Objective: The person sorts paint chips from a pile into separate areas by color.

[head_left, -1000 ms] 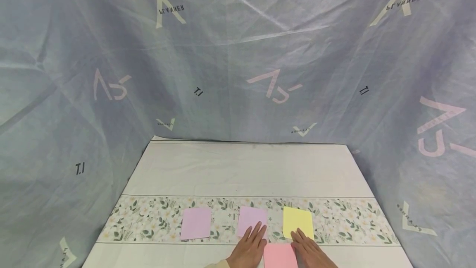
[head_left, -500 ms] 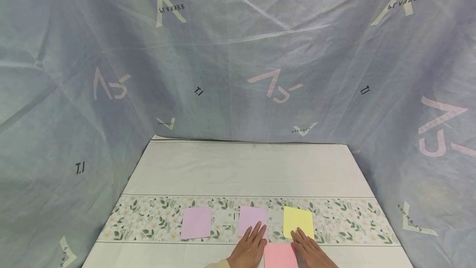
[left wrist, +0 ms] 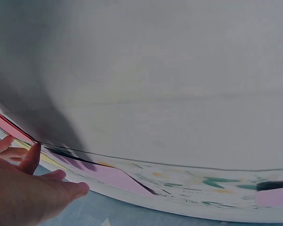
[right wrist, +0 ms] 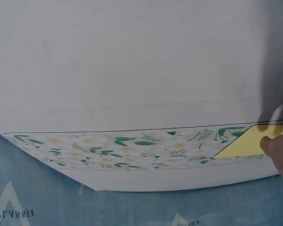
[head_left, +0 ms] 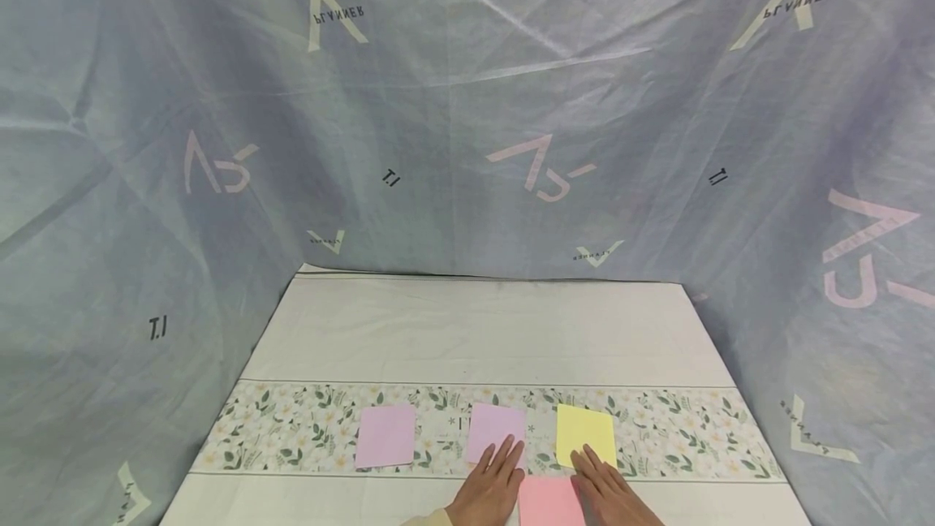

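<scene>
A pink paper square lies at the near edge of the view, between my two hands. To its left, my left hand lies with fingers straight, its fingertips over the lower part of a lilac paper square. In the left wrist view, its thumb is right at the edge of the pink square. My right hand is at the pink square's right side. Its extended fingertips overlap the lower edge of a yellow paper square, which also shows in the right wrist view.
Another lilac paper square lies further left on the floral band of the white table cover. A grey-blue printed curtain stands along the back and both sides.
</scene>
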`<state>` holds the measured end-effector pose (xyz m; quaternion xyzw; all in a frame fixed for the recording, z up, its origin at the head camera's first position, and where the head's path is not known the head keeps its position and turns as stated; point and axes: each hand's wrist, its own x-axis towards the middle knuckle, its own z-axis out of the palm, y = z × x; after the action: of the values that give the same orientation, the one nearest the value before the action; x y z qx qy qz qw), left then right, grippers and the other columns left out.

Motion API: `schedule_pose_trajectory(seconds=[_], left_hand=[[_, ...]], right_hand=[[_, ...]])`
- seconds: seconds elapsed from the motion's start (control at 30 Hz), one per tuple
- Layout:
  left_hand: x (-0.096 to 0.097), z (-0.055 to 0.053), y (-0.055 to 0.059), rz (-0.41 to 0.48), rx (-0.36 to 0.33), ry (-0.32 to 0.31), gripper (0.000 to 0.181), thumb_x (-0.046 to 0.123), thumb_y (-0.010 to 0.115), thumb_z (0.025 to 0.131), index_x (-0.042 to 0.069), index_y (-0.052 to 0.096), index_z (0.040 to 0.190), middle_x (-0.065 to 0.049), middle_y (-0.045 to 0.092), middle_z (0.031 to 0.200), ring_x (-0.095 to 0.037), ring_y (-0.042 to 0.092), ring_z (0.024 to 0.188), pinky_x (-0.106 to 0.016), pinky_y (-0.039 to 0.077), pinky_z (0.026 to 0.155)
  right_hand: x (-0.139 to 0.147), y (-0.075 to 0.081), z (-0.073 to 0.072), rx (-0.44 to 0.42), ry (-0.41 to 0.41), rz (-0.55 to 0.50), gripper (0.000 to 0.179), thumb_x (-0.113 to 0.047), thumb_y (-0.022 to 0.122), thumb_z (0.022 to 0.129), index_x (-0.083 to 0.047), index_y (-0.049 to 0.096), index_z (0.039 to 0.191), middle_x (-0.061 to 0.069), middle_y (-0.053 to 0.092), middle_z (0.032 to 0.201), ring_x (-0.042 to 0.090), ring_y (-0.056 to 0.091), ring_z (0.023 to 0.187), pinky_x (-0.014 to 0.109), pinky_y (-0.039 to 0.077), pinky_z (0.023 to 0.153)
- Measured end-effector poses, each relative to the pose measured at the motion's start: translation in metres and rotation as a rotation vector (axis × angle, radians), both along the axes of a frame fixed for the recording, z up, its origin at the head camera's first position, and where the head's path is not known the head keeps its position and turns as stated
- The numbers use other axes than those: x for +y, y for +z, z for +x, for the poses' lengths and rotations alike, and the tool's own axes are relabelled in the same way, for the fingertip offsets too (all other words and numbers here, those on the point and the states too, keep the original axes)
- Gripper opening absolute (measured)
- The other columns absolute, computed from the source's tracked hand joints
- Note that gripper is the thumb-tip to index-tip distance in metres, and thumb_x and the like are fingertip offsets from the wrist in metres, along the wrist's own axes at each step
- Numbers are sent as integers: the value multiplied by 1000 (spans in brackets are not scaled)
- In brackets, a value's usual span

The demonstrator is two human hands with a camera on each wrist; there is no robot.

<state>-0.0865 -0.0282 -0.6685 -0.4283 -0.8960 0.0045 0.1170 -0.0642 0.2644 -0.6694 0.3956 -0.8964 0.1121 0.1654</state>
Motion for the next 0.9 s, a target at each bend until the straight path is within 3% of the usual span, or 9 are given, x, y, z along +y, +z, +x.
schedule_pose_trajectory(seconds=[0.23,0.5,0.9], left_hand=[[-2,1,0,0,29,-11,14,26,51,103,14,56,108,-18,46,150,-32,42,142,-42,47,106],[-2,1,3,-21,-3,-9,18,29,47,104,14,55,110,-17,44,151,-31,41,143,-42,46,107],[-5,1,2,-12,-38,-3,50,56,33,104,13,56,114,-17,43,152,-31,37,145,-43,45,108]], right_hand=[[-1,-1,1,9,3,8,89,-73,39,93,-1,48,145,24,50,145,24,15,154,20,-6,122],[-1,-1,2,16,-28,36,89,-72,55,87,-4,48,146,21,50,146,21,11,154,19,-7,122],[-3,0,3,2,-62,39,90,-69,66,81,-8,51,145,18,51,146,15,5,155,16,-8,120]])
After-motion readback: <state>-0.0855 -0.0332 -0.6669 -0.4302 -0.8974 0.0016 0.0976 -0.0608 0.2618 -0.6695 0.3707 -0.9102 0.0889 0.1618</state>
